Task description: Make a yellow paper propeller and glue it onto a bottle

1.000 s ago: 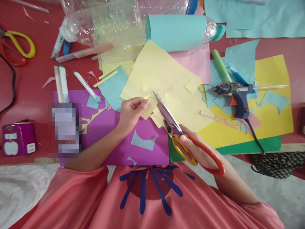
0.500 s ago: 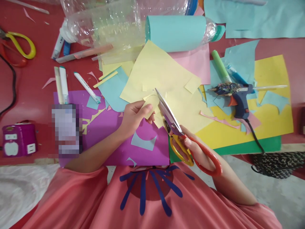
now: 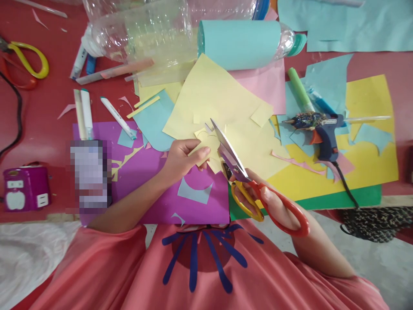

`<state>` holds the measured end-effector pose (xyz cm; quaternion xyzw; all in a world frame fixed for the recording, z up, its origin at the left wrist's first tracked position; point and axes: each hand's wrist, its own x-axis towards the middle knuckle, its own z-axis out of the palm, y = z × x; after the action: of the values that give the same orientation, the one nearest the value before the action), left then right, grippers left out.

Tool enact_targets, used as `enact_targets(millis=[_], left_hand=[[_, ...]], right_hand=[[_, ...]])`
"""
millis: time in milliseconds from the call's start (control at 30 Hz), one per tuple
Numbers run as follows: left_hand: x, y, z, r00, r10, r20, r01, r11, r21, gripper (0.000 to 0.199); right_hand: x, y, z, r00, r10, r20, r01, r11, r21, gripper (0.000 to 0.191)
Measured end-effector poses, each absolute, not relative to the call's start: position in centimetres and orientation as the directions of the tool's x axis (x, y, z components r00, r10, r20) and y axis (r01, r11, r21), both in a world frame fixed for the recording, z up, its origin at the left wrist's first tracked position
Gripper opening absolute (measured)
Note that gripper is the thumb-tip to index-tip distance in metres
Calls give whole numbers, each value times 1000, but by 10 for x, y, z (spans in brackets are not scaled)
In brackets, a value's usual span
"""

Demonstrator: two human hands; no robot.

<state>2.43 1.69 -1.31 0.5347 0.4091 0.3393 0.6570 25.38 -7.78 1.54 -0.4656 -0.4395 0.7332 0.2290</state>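
My left hand pinches a small piece of pale yellow paper between thumb and fingers; a curved outline shows at its upper edge. In my right hand is a pair of scissors with one red and one yellow handle loop. The blades are parted and point up and left, right beside the small piece. Under both lies a large pale yellow sheet, with a loose yellow square on it. A light blue offcut with a round cut-out rests on purple paper below my left hand.
A glue gun lies at the right on yellow paper. Behind are a bottle wrapped in light blue paper and clear plastic bottles. Markers, a phone, a purple box and other scissors are at the left.
The scissors' handles have shifted slightly right and their blades have parted wider. The small piece of paper has turned a little in my left hand, showing more of its face.
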Motion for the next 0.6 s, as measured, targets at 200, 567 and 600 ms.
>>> enact_targets(millis=[200,567,600], left_hand=[[25,17,-12,390,897,-209,23,217,976,33],[21,19,-19,333,925,-185,-7,198,980,28],[22,19,-20,326,928,-181,-18,198,980,28]], right_hand=[[252,-79,16,-459,740,-492,-7,-557,-831,55],[250,-78,19,-431,762,-483,10,-531,-847,56],[250,-78,20,-425,767,-481,14,-526,-850,56]])
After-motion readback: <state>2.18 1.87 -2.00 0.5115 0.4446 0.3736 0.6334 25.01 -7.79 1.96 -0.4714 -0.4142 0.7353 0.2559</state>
